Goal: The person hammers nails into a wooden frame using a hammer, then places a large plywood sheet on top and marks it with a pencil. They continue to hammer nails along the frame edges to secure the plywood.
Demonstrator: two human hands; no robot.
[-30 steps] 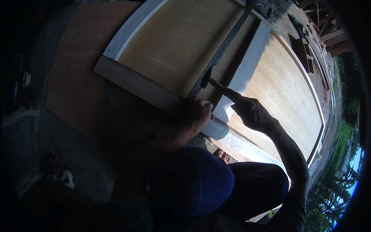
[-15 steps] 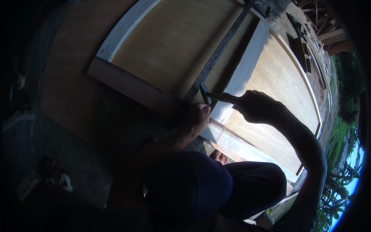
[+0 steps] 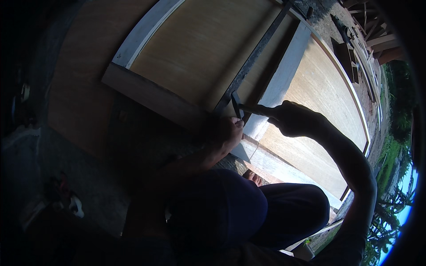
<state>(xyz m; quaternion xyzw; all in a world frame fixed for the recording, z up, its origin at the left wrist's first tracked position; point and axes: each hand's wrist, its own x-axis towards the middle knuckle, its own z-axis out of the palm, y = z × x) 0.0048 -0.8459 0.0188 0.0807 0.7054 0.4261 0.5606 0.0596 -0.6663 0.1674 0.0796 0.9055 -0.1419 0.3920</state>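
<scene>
While the right hand [image 3: 298, 119] is closed round the hammer [image 3: 258, 109], handle running left, its head [image 3: 237, 106] sits over the frame [image 3: 284, 73] beside the bar [image 3: 255, 62]; the left hand [image 3: 228, 134], nearer that head, curls at its near end, hold unclear.

Dark-headed, slim-handled hammer [image 3: 236, 105], head near lower end of long dark straight bar [image 3: 254, 58]. Bar slantwise over pale wooden framed panel [image 3: 326, 93], partly sunlit.

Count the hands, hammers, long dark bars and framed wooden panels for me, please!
Hands: 2, left hand and right hand
Hammer: 1
Long dark bar: 1
Framed wooden panels: 2, shaded panel and sunlit panel
Total: 6
</scene>
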